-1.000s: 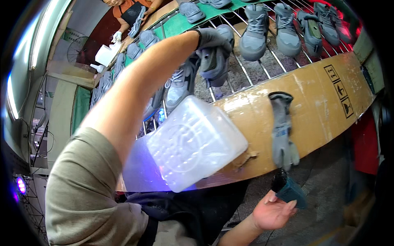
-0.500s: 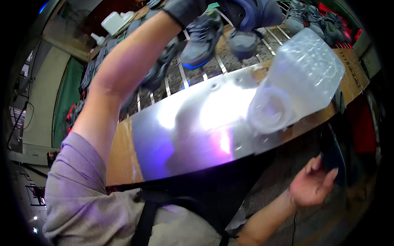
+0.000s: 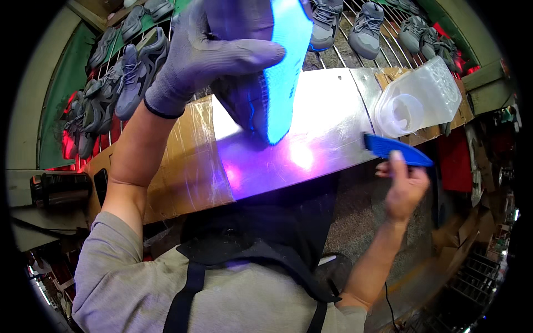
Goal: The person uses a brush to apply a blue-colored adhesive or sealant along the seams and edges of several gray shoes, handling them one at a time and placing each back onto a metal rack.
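Left hand (image 3: 194, 64), grey glove: closed around shoe (image 3: 286, 77), thumb across sole side. Shoe held up over metal plate (image 3: 333, 114), tilted, sole facing right and lit bright blue. Right hand (image 3: 408, 186), bare: gripping blue brush (image 3: 402, 151) in fingers, slight blur. Brush in front of plate's right end, apart from shoe, dark end pointing left. Clear tub (image 3: 430, 91) just beyond brush, at bench's right end. Cardboard (image 3: 175, 158) left of plate. Grey sneakers (image 3: 366, 30) on rack rods (image 3: 337, 56) behind.
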{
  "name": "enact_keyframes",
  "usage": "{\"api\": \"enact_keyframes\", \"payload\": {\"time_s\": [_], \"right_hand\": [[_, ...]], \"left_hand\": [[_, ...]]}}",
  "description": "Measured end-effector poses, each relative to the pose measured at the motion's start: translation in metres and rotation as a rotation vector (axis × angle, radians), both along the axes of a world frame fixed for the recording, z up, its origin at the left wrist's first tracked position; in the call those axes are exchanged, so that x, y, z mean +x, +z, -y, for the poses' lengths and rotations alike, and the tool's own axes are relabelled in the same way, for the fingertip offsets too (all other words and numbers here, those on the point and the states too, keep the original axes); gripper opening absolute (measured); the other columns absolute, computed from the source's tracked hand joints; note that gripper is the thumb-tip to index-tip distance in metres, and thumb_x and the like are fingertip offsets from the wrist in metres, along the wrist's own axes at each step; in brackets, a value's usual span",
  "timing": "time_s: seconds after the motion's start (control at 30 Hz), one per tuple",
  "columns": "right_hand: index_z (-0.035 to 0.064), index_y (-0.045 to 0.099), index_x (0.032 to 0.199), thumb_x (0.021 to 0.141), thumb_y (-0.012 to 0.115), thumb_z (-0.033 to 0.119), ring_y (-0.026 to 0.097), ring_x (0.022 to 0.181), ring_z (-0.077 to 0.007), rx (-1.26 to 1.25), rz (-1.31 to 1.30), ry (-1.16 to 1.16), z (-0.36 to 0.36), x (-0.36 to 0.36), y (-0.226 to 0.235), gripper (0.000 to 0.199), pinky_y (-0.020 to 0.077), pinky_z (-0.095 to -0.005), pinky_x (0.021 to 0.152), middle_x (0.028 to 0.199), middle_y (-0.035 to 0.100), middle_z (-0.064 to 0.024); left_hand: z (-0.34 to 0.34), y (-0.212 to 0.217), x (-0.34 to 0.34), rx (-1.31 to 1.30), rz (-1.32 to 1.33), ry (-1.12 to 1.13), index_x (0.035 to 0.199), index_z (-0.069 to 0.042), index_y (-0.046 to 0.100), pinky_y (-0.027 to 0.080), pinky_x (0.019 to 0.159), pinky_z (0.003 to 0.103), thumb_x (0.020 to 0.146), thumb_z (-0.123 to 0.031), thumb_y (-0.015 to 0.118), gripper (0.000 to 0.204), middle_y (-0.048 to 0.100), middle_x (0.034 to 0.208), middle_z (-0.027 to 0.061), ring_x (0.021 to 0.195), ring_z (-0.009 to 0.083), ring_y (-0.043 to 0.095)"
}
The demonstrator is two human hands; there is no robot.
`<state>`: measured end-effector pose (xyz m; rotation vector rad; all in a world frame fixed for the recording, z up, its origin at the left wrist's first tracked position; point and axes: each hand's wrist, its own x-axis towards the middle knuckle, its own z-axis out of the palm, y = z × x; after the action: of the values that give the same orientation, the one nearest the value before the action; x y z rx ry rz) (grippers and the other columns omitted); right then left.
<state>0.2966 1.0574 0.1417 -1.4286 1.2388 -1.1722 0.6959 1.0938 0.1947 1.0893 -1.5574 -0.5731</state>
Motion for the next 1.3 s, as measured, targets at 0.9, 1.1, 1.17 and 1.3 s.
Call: {"api": "enact_keyframes", "payload": {"time_s": [0.9, 1.1, 1.17, 1.3], "right_hand": [[-0.0011, 0.070, 0.104, 0.096, 0.072, 0.018, 0.068, 0.070, -0.0127, 0.049, -0.160, -0.169, 0.115, -0.047, 0.016, 0.021, 0.0579, -0.0241, 0.064, 0.086, 0.072, -0.0054], [-0.0028, 0.067, 0.114, 0.098, 0.067, 0.015, 0.071, 0.079, -0.0192, 0.288, 0.399, -0.022, 0.095, -0.052, -0.013, 0.024, 0.0579, -0.0280, 0.068, 0.095, 0.073, -0.0116], [-0.0017, 0.067, 0.118, 0.100, 0.063, 0.016, 0.071, 0.085, -0.0194, 0.238, 0.539, 0.042, 0.077, -0.061, -0.003, 0.026, 0.0564, -0.0275, 0.071, 0.101, 0.074, -0.0120], [-0.0030, 0.067, 0.112, 0.101, 0.063, 0.019, 0.070, 0.080, -0.0173, 0.257, 0.486, -0.056, 0.068, -0.074, -0.030, 0.025, 0.0550, -0.0271, 0.069, 0.095, 0.074, -0.0123]], "left_hand": [[-0.040, -0.087, -0.025, -0.255, 0.517, -0.109, 0.142, -0.002, 0.045, 0.047, 0.106, 0.061, 0.085, -0.023, 0.082, 0.070, 0.053, 0.140, 0.0311, 0.128, 0.0517, 0.055], [-0.055, -0.104, -0.012, -0.360, 0.546, -0.053, 0.126, 0.001, 0.057, 0.050, 0.103, 0.058, 0.084, -0.027, 0.079, 0.055, 0.058, 0.135, 0.0293, 0.125, 0.0494, 0.059], [-0.055, -0.113, -0.002, -0.361, 0.595, -0.054, 0.126, -0.002, 0.059, 0.051, 0.101, 0.057, 0.084, -0.025, 0.077, 0.051, 0.058, 0.136, 0.0279, 0.125, 0.0495, 0.059], [-0.051, -0.117, 0.003, -0.373, 0.635, -0.135, 0.127, -0.010, 0.063, 0.053, 0.099, 0.053, 0.083, -0.020, 0.074, 0.047, 0.055, 0.139, 0.0254, 0.124, 0.0497, 0.059]]}}
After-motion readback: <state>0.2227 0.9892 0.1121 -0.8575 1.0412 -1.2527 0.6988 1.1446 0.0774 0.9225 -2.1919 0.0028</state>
